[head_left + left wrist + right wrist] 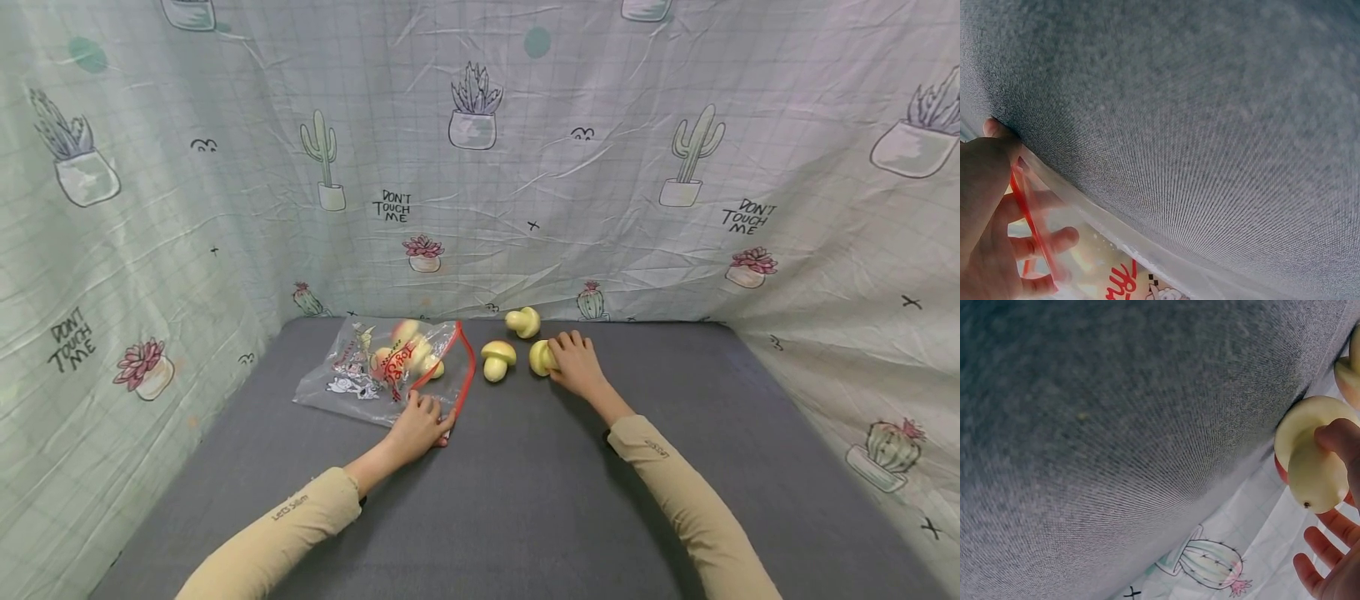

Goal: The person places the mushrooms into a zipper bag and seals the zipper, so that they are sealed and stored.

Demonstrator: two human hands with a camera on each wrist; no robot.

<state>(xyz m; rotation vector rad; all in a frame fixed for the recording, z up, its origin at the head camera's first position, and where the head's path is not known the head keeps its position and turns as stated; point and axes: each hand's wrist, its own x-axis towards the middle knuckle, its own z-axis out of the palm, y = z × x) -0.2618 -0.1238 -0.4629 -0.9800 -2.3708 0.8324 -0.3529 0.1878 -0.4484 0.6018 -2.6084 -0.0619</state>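
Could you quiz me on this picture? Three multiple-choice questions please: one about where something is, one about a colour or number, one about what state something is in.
1. Where does the clear printed plastic bag with the red zip edge lie?
A. Left of the loose mushrooms
B. Right of them
C. On the cactus-print cloth wall

2. How many yellow toy mushrooms lie outside the bag on the grey table cover?
A. One
B. Three
C. Six

3. What is the right hand doing?
A. Resting flat and empty
B. Gripping one mushroom
C. Holding the bag

Answers: 1 A, the head view shows the bag under the left hand, left of the mushrooms. 2 B, three are there: far, middle and held. 3 B, the right wrist view shows thumb and fingers round it.
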